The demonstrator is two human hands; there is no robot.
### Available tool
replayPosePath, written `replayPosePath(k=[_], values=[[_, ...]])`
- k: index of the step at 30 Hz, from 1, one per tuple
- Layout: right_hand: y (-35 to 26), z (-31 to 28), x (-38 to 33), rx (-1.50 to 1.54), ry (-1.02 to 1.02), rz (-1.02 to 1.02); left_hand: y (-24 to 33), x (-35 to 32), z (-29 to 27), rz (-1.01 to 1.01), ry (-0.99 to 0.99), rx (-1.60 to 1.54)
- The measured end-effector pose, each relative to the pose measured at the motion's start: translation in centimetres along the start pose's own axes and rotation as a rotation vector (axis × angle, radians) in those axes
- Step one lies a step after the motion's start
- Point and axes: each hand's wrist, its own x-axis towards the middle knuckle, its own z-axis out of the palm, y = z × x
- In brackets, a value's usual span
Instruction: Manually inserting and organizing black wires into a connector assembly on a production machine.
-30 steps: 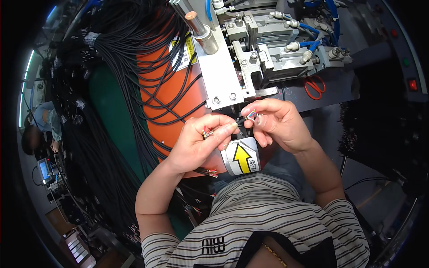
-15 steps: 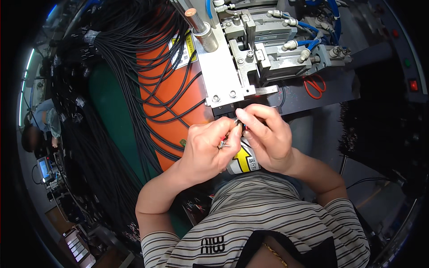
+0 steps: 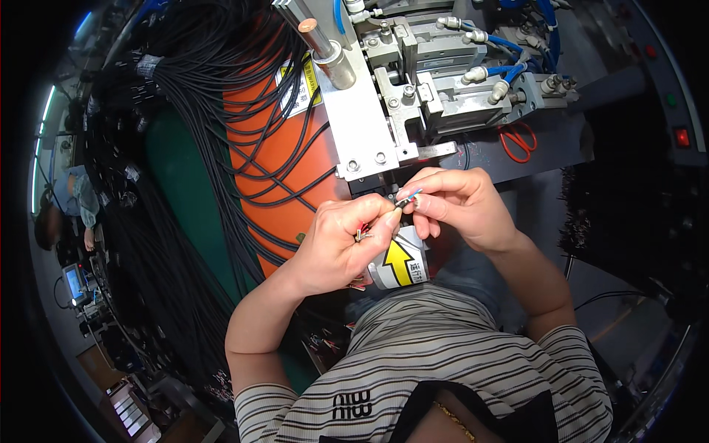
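Note:
My left hand [image 3: 341, 240] is closed in a pinch on the end of a black cable [image 3: 402, 203]. Out of that end stick thin wires, among them a blue wire [image 3: 414, 196]. The thumb and forefinger of my right hand [image 3: 473, 207] meet at these wires and pinch them. More stripped wire ends [image 3: 362, 232], red and white, poke out between the curled fingers of my left hand. Just below both hands lies a white label with a yellow arrow [image 3: 399, 262]. How the cables run inside my left palm is hidden.
A metal machine [image 3: 413, 96] with clamps and blue air hoses stands ahead. Red-handled scissors [image 3: 517, 142] lie on its dark table. Many black cables [image 3: 221, 96] hang over an orange surface [image 3: 317, 203] to the left. A co-worker [image 3: 74, 196] is at the far left.
My right hand has shifted a little to the right and its fingers have opened out. The blue wire now shows between the hands. The view has shifted slightly.

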Motion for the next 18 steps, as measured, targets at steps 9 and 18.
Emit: replayPosePath(k=[9,18], values=[[-1.3,0.8,0.1,-1.271,0.122,-0.455,0.4,-0.7,1.3,0.159,0.109,0.612],[-0.5,0.6,0.1,-1.304,0.096,-0.391,0.0,-0.4,1.0,0.249,0.080,0.743]])
